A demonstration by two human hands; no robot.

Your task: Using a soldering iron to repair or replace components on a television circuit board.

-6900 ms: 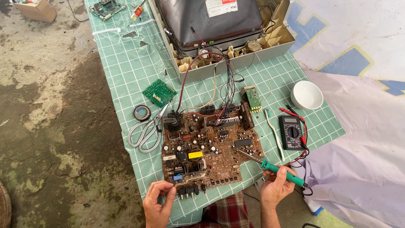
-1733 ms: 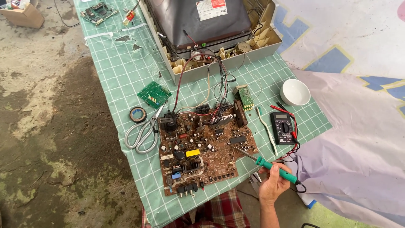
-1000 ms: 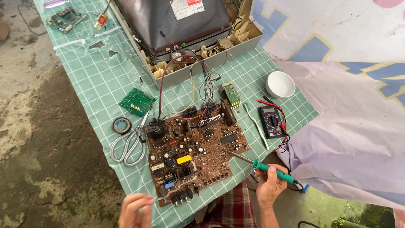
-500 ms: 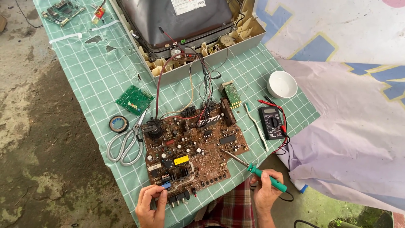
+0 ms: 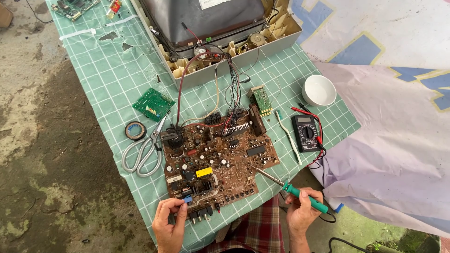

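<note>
A large brown circuit board (image 5: 216, 161) lies flat near the front edge of the desk (image 5: 98, 70), which is covered by a green gridded mat. The left hand (image 5: 169, 226) reaches up over the front edge, its grip pinched narrow with fingertips on a small blue component at the board's front left corner. The right hand (image 5: 302, 213) sits just past the front edge toward the desk's right side, its grip wrapped around the green handle of a soldering iron (image 5: 290, 189); the metal tip slants up and left and ends over the board's front right part, though whether it touches cannot be told. Bundled wires run from the board's back edge into an opened grey television set (image 5: 215, 28) at the back edge of the desk. Left of the board lie grey-handled scissors (image 5: 143, 150), a round roll of tape (image 5: 135, 130) and a small green circuit board (image 5: 153, 104). Right of the board lie a white stick-like tool (image 5: 288, 136), a black multimeter (image 5: 306, 133) with red and black leads, and, further back near the right edge, a white bowl (image 5: 319, 90).
</note>
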